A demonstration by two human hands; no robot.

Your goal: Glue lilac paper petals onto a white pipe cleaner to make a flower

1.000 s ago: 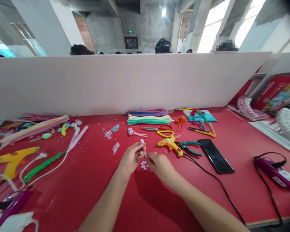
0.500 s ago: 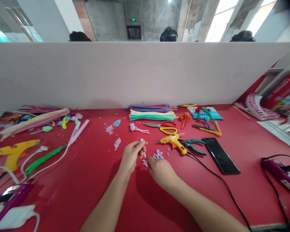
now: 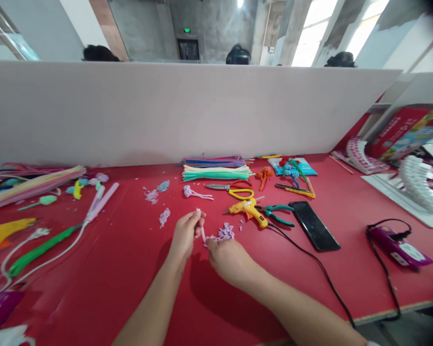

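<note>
My left hand [image 3: 185,234] is closed in a pinch on a short pale pipe cleaner [image 3: 203,234], whose light tip pokes out above the thumb. Just to the right and lower, my right hand [image 3: 231,262] has its fingers pressed together at the pipe cleaner's lower end; those fingertips are partly hidden. Behind my right hand lies a heap of cut lilac pieces [image 3: 225,231]. Farther off are a lilac pipe-cleaner figure [image 3: 197,192], scissors [image 3: 238,191] with yellow and red handles, and a yellow glue gun [image 3: 248,209].
Bundled pipe cleaners [image 3: 216,172] lie by the white partition [image 3: 195,110]. Pliers [image 3: 279,211], a black phone [image 3: 314,226] and a purple power strip [image 3: 399,245] with a cord are at right. At left are a green-handled tool [image 3: 43,250] and another yellow glue gun [image 3: 7,235].
The view has turned right, so everything on the table appears farther left. Both hands stay close together at the pale pipe cleaner, and slightly more of it shows between them.
</note>
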